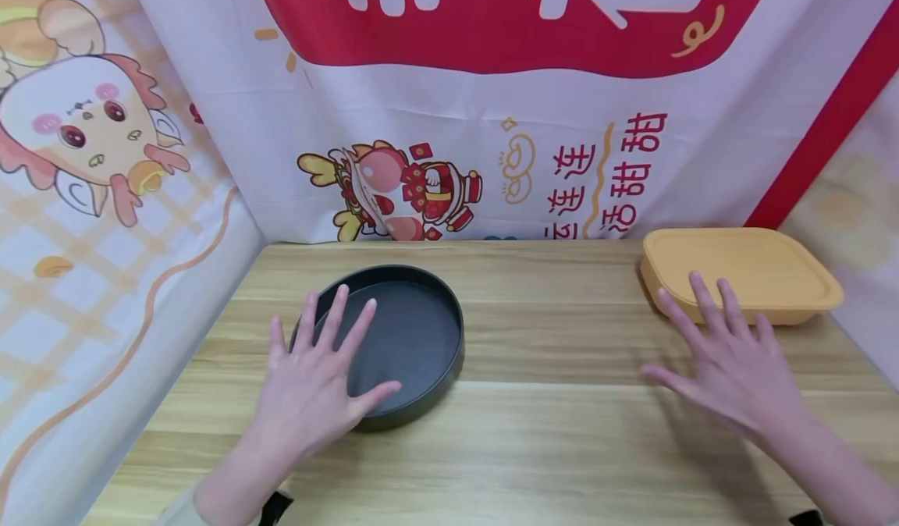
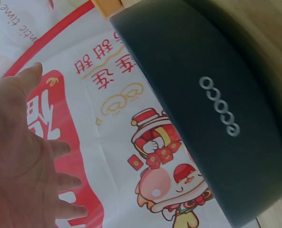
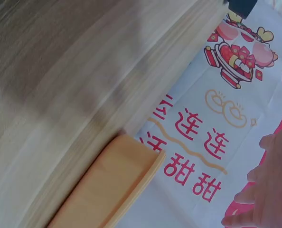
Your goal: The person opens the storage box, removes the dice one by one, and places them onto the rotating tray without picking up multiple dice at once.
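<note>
A round dark grey pan (image 1: 414, 339) with low walls rests on the wooden table, left of the middle; "ecoco" is printed on its side (image 2: 212, 95) in the left wrist view. Over its left part hovers my left hand (image 1: 309, 389), fingers spread and straight, holding nothing. At the back right sits a yellow-orange rectangular box (image 1: 744, 272) with a flat lid. My right hand (image 1: 737, 370) is spread in front of it, its fingertips overlapping the box's front edge in the head view. The right wrist view shows space between that hand (image 3: 269, 180) and the box (image 3: 112, 180).
The wooden table (image 1: 548, 432) ends at a white cloth (image 1: 492, 143) with red print and cartoon figures hanging behind it. Another patterned cloth (image 1: 91, 237) hangs along the left side. A dark wrist strap (image 1: 275, 506) shows at the left wrist.
</note>
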### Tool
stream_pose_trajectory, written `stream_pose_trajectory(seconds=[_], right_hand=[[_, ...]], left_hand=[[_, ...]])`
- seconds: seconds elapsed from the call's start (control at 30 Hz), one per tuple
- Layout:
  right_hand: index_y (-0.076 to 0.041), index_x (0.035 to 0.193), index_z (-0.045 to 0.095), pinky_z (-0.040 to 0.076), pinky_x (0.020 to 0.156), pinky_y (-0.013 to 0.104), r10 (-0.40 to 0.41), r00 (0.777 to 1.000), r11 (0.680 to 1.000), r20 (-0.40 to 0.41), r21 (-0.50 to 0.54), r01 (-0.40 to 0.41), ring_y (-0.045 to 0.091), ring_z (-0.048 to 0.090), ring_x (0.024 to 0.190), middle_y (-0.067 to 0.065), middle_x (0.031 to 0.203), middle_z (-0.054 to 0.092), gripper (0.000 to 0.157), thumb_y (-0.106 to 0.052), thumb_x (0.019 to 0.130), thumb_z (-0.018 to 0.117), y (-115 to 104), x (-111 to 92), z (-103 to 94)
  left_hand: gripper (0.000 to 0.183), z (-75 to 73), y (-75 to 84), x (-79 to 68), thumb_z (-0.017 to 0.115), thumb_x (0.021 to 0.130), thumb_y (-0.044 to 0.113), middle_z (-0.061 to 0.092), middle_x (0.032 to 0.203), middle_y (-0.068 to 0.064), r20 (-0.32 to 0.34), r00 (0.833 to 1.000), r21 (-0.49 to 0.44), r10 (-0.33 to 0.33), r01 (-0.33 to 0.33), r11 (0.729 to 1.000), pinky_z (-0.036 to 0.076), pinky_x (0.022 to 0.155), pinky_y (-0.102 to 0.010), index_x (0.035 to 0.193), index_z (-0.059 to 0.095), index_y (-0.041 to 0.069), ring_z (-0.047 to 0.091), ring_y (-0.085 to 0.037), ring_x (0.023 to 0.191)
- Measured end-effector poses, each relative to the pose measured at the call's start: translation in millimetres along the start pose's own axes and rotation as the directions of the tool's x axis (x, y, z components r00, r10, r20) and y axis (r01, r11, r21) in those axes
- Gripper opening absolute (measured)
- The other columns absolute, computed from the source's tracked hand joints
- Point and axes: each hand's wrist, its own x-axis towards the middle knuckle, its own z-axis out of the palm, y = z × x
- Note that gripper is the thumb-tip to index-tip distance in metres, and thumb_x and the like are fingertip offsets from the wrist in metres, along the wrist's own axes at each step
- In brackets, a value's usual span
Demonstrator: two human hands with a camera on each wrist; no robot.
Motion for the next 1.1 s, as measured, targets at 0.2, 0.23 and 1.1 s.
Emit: stream_pose_trajectory(seconds=[0.2,0.23,1.1], right_hand=[[-0.025,0.156,0.018,0.024,0.093,0.074,-0.011,1.0,1.0,0.025,-0.021,0.012,0.043,0.003,0.144,0.015,0.162,0.002,0.099,-0.07,0.079,0.061,6.6,2.9,-1.8],[-0.024,0.156,0.018,0.024,0.093,0.074,-0.011,0.999,1.0,0.033,-0.024,0.012,0.043,0.003,0.144,0.015,0.162,0.002,0.099,-0.07,0.079,0.061,7.7,3.6,-1.7],[-0.017,0.157,0.014,0.019,0.089,0.076,0.14,0.982,0.99,0.127,-0.047,-0.135,0.053,0.014,0.136,0.028,0.155,0.011,0.091,-0.065,0.088,0.052,96.6,20.6,15.3]], left_hand=[[0.102,-2.3,10.2,7.8,0.049,0.076,0.083,0.01,0.162,-0.01,-0.018,1.0,-0.024,0.023,-0.024,0.999,0.009,0.104,-0.074,0.156,0.018,0.029,-0.007,-0.036,0.146],[0.102,-2.4,12.2,9.7,0.049,0.076,0.083,0.01,0.162,-0.01,-0.016,0.999,-0.029,0.03,-0.03,0.999,0.008,0.104,-0.074,0.156,0.018,0.029,-0.006,-0.037,0.146],[0.096,12.5,104.4,76.1,0.032,0.082,0.084,0.0,0.163,-0.007,0.063,0.988,-0.089,0.137,-0.132,0.987,-0.002,0.11,-0.066,0.156,0.001,0.033,-0.011,-0.036,0.145]])
